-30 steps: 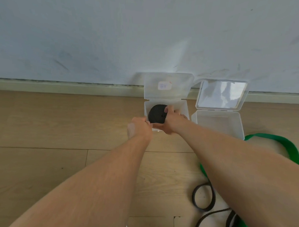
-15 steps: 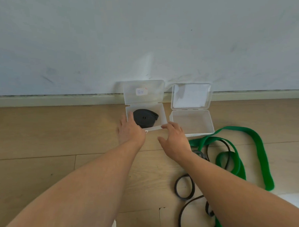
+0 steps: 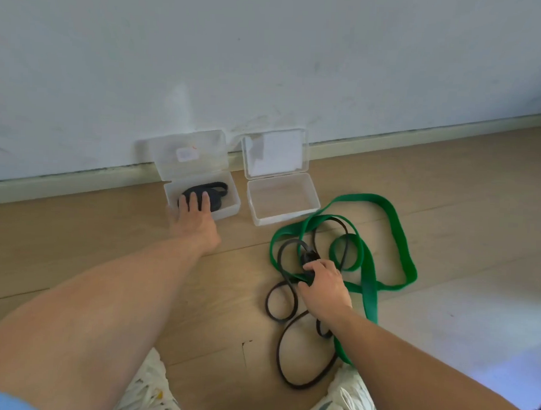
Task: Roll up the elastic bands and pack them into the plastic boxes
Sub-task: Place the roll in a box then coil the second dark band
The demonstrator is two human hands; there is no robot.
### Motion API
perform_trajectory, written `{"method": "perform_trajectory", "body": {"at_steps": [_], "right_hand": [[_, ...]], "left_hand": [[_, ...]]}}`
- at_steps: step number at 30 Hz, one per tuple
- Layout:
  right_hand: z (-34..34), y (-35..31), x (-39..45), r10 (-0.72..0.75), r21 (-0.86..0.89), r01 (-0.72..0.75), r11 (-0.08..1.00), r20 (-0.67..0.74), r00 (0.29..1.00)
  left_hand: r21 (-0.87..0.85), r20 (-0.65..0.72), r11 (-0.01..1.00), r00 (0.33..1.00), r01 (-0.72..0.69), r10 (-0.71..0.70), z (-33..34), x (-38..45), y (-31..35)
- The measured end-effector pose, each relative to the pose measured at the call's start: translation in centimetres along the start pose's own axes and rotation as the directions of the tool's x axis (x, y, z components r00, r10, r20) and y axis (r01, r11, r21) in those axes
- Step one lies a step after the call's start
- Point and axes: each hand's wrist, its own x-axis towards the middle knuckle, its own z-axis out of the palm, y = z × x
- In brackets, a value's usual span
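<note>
Two clear plastic boxes stand open against the wall. The left box (image 3: 228, 207) holds a rolled black band (image 3: 215, 193) that is partly uncoiling. My left hand (image 3: 195, 220) lies flat with its fingers pressing on that roll. The right box (image 3: 283, 200) holds nothing. On the floor in front of it a loose black band (image 3: 284, 326) lies tangled with a wide green band (image 3: 398, 229). My right hand (image 3: 321, 284) is closed around the loose black band where it crosses the green one.
The white wall and skirting board (image 3: 390, 140) run right behind the boxes. Wooden floor stretches to the left and far right. My two shoes, one (image 3: 149, 388) on the left and the other (image 3: 352, 397) on the right, show at the bottom edge.
My right hand left the box area and came down to grasp the loose black band. My left hand moved from the box's front edge onto the roll inside. The roll has loosened.
</note>
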Motion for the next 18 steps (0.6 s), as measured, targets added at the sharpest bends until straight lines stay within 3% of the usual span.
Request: {"method": "perform_trajectory", "body": {"at_steps": [2,4,6,8,10,12,14,18], "right_hand": [[-0.1,1.1,0.0,0.052,0.025,-0.051,0.998,-0.039,0.998],[-0.1,2.0,0.3,0.115,0.076,-0.11,0.991,-0.062,0.991],[0.1,2.5,0.6,0.175,0.127,-0.167,0.978,-0.059,0.983],[0.3,3.1,0.6,0.212,0.118,-0.203,0.972,-0.07,0.975],[0.6,3.7,0.3,0.263,0.09,-0.252,0.963,-0.145,0.954],[0.9,4.2,-0.1,0.34,0.113,-0.323,0.939,-0.18,0.923],[1.4,4.9,0.0,0.384,0.196,-0.359,0.913,-0.111,0.916],[1.4,5.8,0.3,0.382,0.303,-0.353,0.885,-0.042,0.923]], "left_hand": [[0.038,-0.202,0.994,0.973,-0.103,0.108,0.1,-0.7,1.2],[-0.021,-0.371,0.943,0.879,-0.331,0.3,0.3,-1.6,3.1],[-0.203,-0.285,0.868,0.876,-0.452,0.389,0.6,-3.0,5.8],[-0.362,-0.04,0.84,0.907,-0.403,0.418,1.5,-4.3,8.9],[-0.357,0.079,0.859,0.904,-0.368,0.42,2.7,-4.9,11.3],[-0.253,0.109,0.895,0.908,-0.368,0.405,4.1,-5.1,12.7],[-0.176,0.116,0.911,0.911,-0.373,0.396,4.9,-5.3,13.3],[-0.256,0.108,0.886,0.899,-0.387,0.424,4.6,-5.6,14.0]]}}
